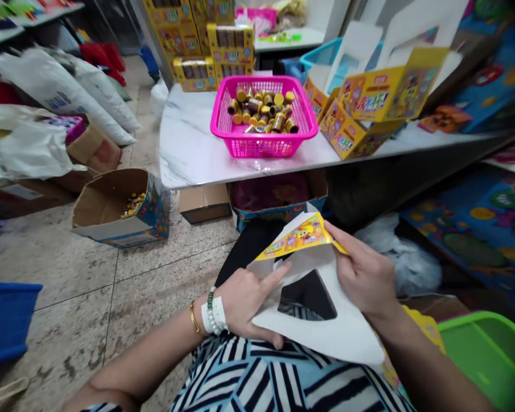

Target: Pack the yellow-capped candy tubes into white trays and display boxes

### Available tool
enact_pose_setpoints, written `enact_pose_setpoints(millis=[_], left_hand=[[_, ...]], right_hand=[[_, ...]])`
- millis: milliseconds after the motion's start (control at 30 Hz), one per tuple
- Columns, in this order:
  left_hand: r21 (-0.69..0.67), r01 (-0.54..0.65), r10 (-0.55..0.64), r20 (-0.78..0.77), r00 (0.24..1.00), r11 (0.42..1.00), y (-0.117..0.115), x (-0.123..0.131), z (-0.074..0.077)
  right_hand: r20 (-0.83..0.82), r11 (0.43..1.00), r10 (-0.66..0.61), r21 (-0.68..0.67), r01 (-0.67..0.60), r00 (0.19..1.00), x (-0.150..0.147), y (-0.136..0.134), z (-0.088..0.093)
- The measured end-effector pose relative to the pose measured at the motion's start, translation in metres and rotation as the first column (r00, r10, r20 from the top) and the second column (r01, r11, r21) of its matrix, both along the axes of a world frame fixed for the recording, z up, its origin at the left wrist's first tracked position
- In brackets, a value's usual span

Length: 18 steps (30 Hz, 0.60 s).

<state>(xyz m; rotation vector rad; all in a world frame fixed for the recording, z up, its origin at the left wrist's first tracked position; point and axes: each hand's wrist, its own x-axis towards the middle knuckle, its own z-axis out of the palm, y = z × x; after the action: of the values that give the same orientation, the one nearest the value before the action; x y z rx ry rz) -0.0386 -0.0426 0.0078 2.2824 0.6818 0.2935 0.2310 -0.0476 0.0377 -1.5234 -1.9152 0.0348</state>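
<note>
A partly unfolded carton (347, 326), white inside with a cut-out window and a yellow printed panel, lies tilted over my lap. My right hand (364, 274) is closed on its right edge, thumb near the yellow panel. My left hand (249, 297) grips its left side, with the index finger stretched across the white inside and the thumb at the lower edge. Its other fingers are partly hidden. Beyond my hands, a pink basket (264, 143) full of small gold-capped tubes (266, 109) stands on the table.
The marbled table (184, 149) carries filled yellow boxes (193, 74) at the back and opened yellow cartons (360, 126) on the right. An open cardboard box (107, 200) with tubes sits on the floor, left. A blue bin (8, 320) and a green bin (489, 355) flank me.
</note>
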Motion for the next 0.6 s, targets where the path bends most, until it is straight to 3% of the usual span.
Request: enact_pose_setpoints(millis=[67, 100, 133, 200, 267, 333, 400, 500, 600], left_hand=[[-0.276, 0.109, -0.068, 0.153, 0.986, 0.955, 0.012, -0.005, -0.01], [-0.417, 0.197, -0.091, 0.261, 0.961, 0.887, 0.018, -0.006, -0.017], [-0.55, 0.295, -0.085, 0.375, 0.923, 0.782, 0.024, -0.006, -0.025], [-0.74, 0.408, 0.176, 0.57, 0.803, 0.534, 0.035, -0.001, -0.039], [-0.799, 0.463, 0.518, 0.601, 0.609, 0.383, 0.041, 0.011, -0.049], [-0.806, 0.5, 0.728, 0.544, 0.417, 0.315, 0.043, 0.027, -0.054], [-0.792, 0.547, 0.819, 0.488, 0.301, 0.271, 0.04, 0.041, -0.057], [-0.763, 0.593, 0.875, 0.444, 0.194, 0.256, 0.033, 0.053, -0.068], [-0.755, 0.604, 0.903, 0.41, 0.129, 0.257, 0.026, 0.057, -0.084]], right_hand=[[0.006, 0.993, 0.035, 0.109, -0.035, 0.999, -0.005, -0.01, -0.004], [0.026, 0.985, 0.055, 0.164, -0.058, 0.998, -0.008, -0.013, -0.007], [0.056, 0.972, 0.076, 0.22, -0.086, 0.996, -0.009, -0.015, -0.011], [0.128, 0.929, 0.124, 0.333, -0.161, 0.984, -0.01, -0.017, -0.02], [0.194, 0.885, 0.183, 0.395, -0.247, 0.964, -0.006, -0.016, -0.031], [0.23, 0.877, 0.226, 0.376, -0.3, 0.947, 0.003, -0.013, -0.045], [0.25, 0.912, 0.232, 0.281, -0.3, 0.94, 0.014, -0.01, -0.058], [0.245, 0.955, 0.26, 0.077, -0.286, 0.934, 0.027, -0.012, -0.068], [0.045, 0.965, 0.262, -0.04, -0.26, 0.964, 0.026, -0.023, -0.06]])
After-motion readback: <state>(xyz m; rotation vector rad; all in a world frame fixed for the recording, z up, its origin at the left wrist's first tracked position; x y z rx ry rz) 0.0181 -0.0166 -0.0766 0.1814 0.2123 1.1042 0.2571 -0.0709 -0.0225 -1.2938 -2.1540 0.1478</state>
